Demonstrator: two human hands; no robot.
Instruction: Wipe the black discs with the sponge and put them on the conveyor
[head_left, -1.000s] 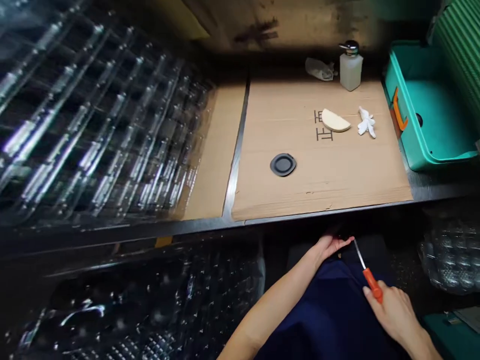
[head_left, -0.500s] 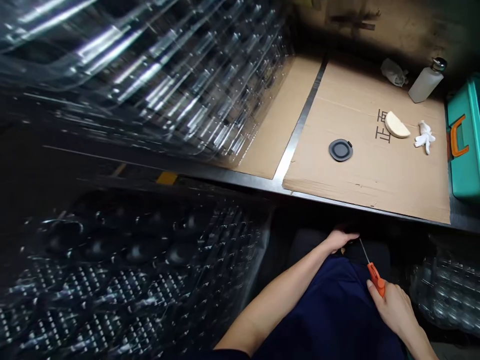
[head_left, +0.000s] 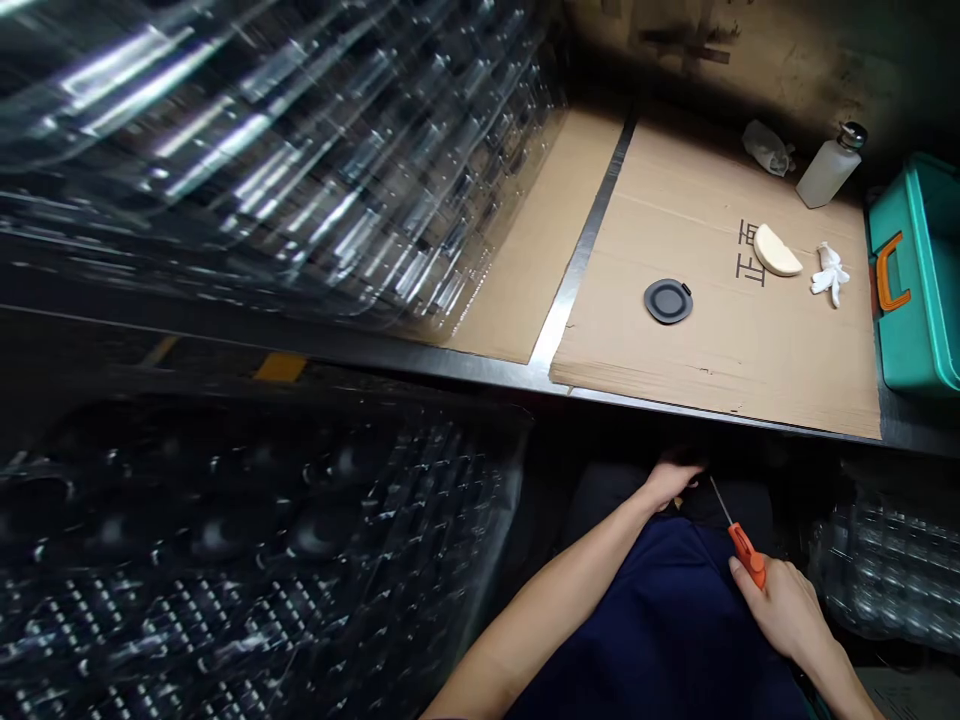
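Note:
My right hand (head_left: pixel 780 610) is down at my lap, shut around the orange handle of a thin steel-shafted screwdriver (head_left: pixel 745 555). The shaft points up towards my left hand (head_left: pixel 670 482), which is curled at the dark edge beneath the bench. Its fingertips disappear into shadow, so I cannot tell whether they hold anything. Both hands are over my navy lap (head_left: pixel 660 640) and well below the cardboard-covered bench (head_left: pixel 697 350). On that cardboard lie a black round rubber pad (head_left: pixel 667 301), a cream half-round sponge (head_left: pixel 777 250) and a white cloth (head_left: pixel 829 273).
Stacked clear plastic blister trays (head_left: pixel 300 170) fill the bench's left side, and more (head_left: pixel 262 540) stand below it. A pump bottle (head_left: pixel 831 167), a crumpled rag (head_left: pixel 766 147) and a teal tub (head_left: pixel 915 280) with an orange handle sit far right. Clear plastic (head_left: pixel 889 575) lies low right.
The view has swung left and then steadied, so the bench items sit further right. My hands stay at my lap, and the screwdriver remains in my right hand.

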